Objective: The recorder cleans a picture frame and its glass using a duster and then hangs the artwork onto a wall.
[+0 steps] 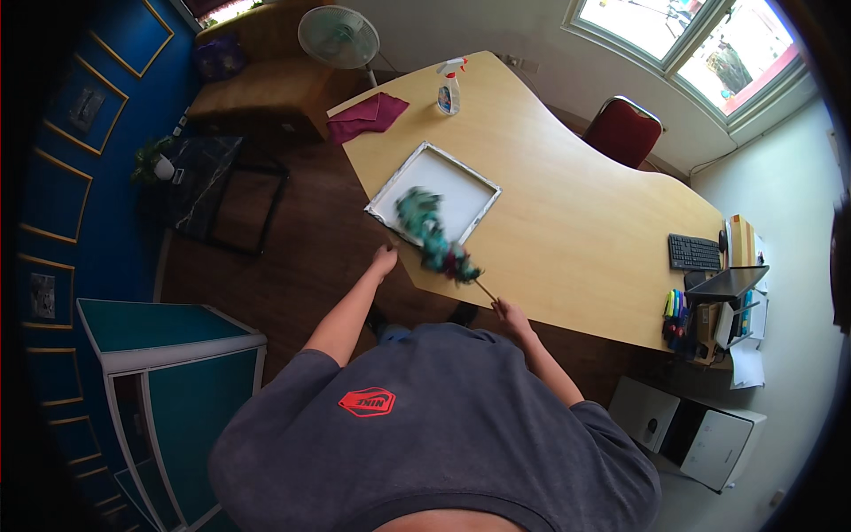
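Note:
My right hand grips the thin stick handle of a feather duster at the desk's near edge. The duster's teal and dark red feathers are blurred and reach over the near part of a square canvas frame. That frame lies on the desk with its white back and inner wooden edges facing up. Beside the desk's left edge, just below the frame, is my left hand with its fingers curled. Whether it holds or touches anything there is too small to tell.
On the light wood desk are a folded magenta cloth and a spray bottle. A keyboard, a dark monitor and pens crowd its right end. A fan and a red chair stand behind.

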{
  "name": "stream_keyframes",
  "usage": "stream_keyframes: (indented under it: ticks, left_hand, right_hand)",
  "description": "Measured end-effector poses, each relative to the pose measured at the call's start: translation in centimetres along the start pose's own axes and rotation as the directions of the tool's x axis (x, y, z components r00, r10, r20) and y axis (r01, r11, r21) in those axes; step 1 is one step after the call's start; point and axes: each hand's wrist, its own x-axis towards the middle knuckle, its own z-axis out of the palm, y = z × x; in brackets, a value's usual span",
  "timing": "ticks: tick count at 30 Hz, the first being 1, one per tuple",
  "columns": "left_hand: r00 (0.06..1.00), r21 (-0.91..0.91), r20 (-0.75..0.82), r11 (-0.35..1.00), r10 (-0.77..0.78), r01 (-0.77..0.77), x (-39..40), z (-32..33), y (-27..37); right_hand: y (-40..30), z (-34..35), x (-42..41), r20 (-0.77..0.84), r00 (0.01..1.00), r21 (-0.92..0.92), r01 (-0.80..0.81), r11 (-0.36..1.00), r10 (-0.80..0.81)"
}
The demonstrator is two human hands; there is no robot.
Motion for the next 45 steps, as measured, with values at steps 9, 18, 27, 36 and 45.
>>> stream_keyframes:
  ticks: [9, 18, 27, 36, 45]
  left_hand:
    - [0.990, 0.101, -0.123, 0.993, 0.076, -0.063, 0.9, 2.1, 2.1]
    - [0.996, 0.116, 0.039, 0.989, 0.083, -0.087, 0.4, 1.8, 1.0]
    - [0.962, 0.255, 0.258, 0.953, 0.094, -0.162, -6.6, -0.3, -2.2]
    - [0.968, 0.238, 0.249, 0.967, 0.030, -0.091, -8.2, -2.0, -3.1]
    - [0.995, 0.144, 0.098, 0.989, -0.031, 0.016, -7.9, -2.9, -5.6]
  right_hand:
    - [0.1, -0.6, -4.3, -0.199, 0.930, 0.100, -0.296, 0.950, 0.311]
    - [-3.4, 2.6, 3.9, -0.264, 0.937, 0.073, -0.217, 0.973, 0.229]
    - [-10.6, 4.6, 11.1, -0.240, 0.950, -0.014, -0.207, 0.978, 0.197]
    - [-13.1, 4.7, 13.6, -0.283, 0.946, 0.018, -0.162, 0.987, 0.160]
    - [-12.1, 4.4, 11.7, -0.152, 0.985, -0.042, -0.090, 0.995, 0.083]
